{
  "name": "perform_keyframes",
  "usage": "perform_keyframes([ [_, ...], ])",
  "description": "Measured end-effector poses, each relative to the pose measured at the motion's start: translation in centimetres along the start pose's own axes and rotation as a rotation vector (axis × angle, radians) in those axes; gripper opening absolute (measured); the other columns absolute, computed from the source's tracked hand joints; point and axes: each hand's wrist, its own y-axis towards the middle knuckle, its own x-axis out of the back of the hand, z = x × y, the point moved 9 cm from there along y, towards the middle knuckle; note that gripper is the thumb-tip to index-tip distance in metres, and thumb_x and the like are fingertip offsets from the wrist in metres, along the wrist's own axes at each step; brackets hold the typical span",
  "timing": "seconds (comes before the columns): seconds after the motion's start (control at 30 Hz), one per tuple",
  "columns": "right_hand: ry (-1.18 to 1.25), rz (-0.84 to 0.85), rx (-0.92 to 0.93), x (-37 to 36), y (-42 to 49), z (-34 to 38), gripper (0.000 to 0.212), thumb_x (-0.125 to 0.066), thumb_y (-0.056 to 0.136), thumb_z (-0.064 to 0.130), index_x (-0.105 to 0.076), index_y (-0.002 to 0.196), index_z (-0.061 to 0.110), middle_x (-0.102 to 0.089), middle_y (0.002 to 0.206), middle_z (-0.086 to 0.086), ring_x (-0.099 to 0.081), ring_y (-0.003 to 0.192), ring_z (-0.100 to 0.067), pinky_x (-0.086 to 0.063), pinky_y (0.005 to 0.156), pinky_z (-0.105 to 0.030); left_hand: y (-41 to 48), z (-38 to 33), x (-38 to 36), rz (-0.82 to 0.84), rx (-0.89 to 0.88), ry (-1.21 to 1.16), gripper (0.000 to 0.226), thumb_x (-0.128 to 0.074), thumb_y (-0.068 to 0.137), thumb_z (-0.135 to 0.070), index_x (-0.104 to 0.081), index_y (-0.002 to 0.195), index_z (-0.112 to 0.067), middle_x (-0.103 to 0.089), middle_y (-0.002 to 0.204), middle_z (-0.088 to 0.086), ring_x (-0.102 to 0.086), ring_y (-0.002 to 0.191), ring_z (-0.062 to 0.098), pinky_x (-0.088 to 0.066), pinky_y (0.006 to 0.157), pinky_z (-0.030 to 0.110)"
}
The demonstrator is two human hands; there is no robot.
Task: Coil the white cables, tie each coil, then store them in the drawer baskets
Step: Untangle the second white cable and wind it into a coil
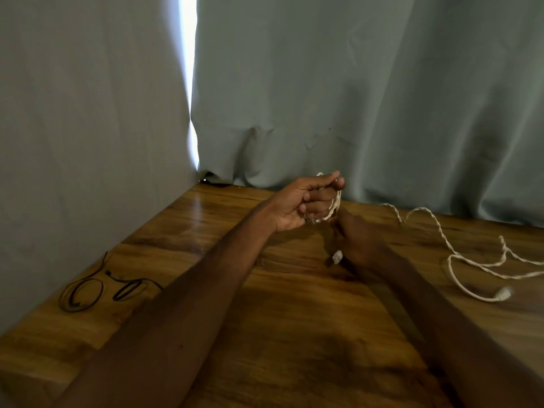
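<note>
Two bare forearms reached in from the near edge over the wooden table [273, 343]. Near left, a thin black cable [81, 294] lay in loose loops on the wood, well apart from both hands. Near right, a loose white cable [453, 254], twisted pair, snaked across the table and ended in a small white plug [504, 293].

Mid-table, the right hand [357, 245] was dark and motion-blurred. A white connector [337, 257] showed at its left edge; couldn't tell whether the fingers gripped anything.

Just beyond and touching or nearly so, the left hand [306, 201] was raised off the table, palm toward the camera, fingers curled round a white cable coil [334, 209], thumb and forefinger pinching the top loop. Couldn't tell if the loose run on the right joined that coil.

Far side: grey-green curtain [382, 98] down to the table's back edge, with a bright vertical gap [188, 69] of light.
</note>
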Motion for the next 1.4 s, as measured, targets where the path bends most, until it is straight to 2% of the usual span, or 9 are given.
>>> perform_keyframes([
  [0.17,0.628,-0.188,-0.281,3.4,-0.2,-3.7,0.022,-0.047,0.108,0.018,-0.063,0.111,0.002,-0.059,0.070,-0.005,-0.057,0.052,-0.019,-0.043,0.036,-0.021,0.0,0.6,-0.6,0.038,0.043,0.118,0.030,-0.035,0.109,-0.021,-0.055,0.087,-0.014,-0.032,0.042,-0.014,-0.024,0.030,0.000,-0.015,0.041,0.024],
  [0.37,1.063,-0.082,-0.337,4.6,-0.3,-3.3,0.027,-0.050,0.104,0.013,-0.066,0.121,-0.001,-0.037,0.059,0.005,-0.027,0.041,-0.006,-0.022,0.037,-0.019,-0.9,0.7,5.0,-0.381,0.071,0.549,0.026,-0.064,0.099,-0.029,-0.067,0.078,-0.014,-0.042,0.048,-0.005,-0.033,0.040,0.007,-0.026,0.041,0.022],
  [0.53,0.858,-0.044,-0.029,6.7,-0.7,0.3,0.032,-0.057,0.102,0.031,-0.078,0.107,0.007,-0.027,0.057,-0.006,-0.020,0.042,-0.015,-0.018,0.044,-0.028,-2.2,1.6,6.8,-0.520,0.072,0.929,0.035,-0.071,0.092,-0.041,-0.075,0.091,-0.006,-0.063,0.058,-0.005,-0.052,0.049,0.005,-0.037,0.051,0.025],
  [0.67,0.736,-0.106,0.136,8.2,-1.0,2.6,0.031,-0.055,0.104,0.026,-0.078,0.106,0.004,-0.029,0.056,-0.010,-0.022,0.044,-0.017,-0.020,0.043,-0.028,-1.5,4.1,5.1,-0.356,0.217,0.703,0.044,-0.059,0.102,-0.039,-0.070,0.095,0.002,-0.045,0.053,0.000,-0.036,0.042,0.013,-0.028,0.045,0.027],
  [0.87,0.654,-0.477,-0.005,10.7,-1.6,-1.8,0.027,-0.064,0.100,0.028,-0.078,0.093,0.007,-0.043,0.059,-0.011,-0.035,0.042,-0.010,-0.033,0.040,-0.022,-0.6,5.4,-2.2,0.092,0.391,0.500,0.035,-0.050,0.107,-0.034,-0.062,0.088,-0.008,-0.036,0.048,-0.006,-0.029,0.035,0.005,-0.025,0.037,0.019],
  [1.0,0.571,-0.288,-0.240,7.4,-1.9,-4.2,0.020,-0.066,0.098,0.032,-0.081,0.086,0.025,-0.058,0.063,-0.005,-0.045,0.046,-0.010,-0.037,0.042,-0.023,-0.4,3.4,-4.0,0.150,0.261,0.333,0.038,-0.040,0.111,-0.032,-0.062,0.091,-0.008,-0.032,0.046,-0.009,-0.026,0.033,0.000,-0.027,0.036,0.014],
  [1.17,0.843,0.037,-0.257,0.5,-2.0,0.1,0.027,-0.053,0.102,0.004,-0.063,0.078,0.000,-0.050,0.061,-0.013,-0.047,0.047,-0.015,-0.030,0.043,-0.021,1.1,1.4,-1.6,-0.108,0.061,0.030,0.045,-0.041,0.109,-0.039,-0.067,0.115,-0.003,-0.033,0.048,-0.009,-0.028,0.035,0.002,-0.015,0.046,0.022],
  [1.3,0.344,0.203,-0.012,-0.5,-1.4,2.6,0.028,-0.050,0.107,0.019,-0.076,0.098,0.015,-0.060,0.064,0.006,-0.051,0.052,-0.007,-0.038,0.051,-0.022,0.5,0.3,3.8,-0.449,-0.041,0.028,0.050,-0.042,0.109,-0.039,-0.062,0.118,0.007,-0.038,0.050,-0.010,-0.032,0.036,0.002,-0.027,0.040,0.018],
  [1.4,-0.103,0.153,0.170,-0.3,-1.5,5.4,0.030,-0.051,0.104,0.030,-0.065,0.078,0.029,-0.063,0.067,0.008,-0.057,0.060,-0.006,-0.039,0.055,-0.027,-0.9,0.4,5.7,-0.672,-0.037,0.086,0.043,-0.047,0.108,-0.037,-0.061,0.089,-0.001,-0.049,0.059,-0.001,-0.037,0.040,0.007,-0.029,0.044,0.022],
])
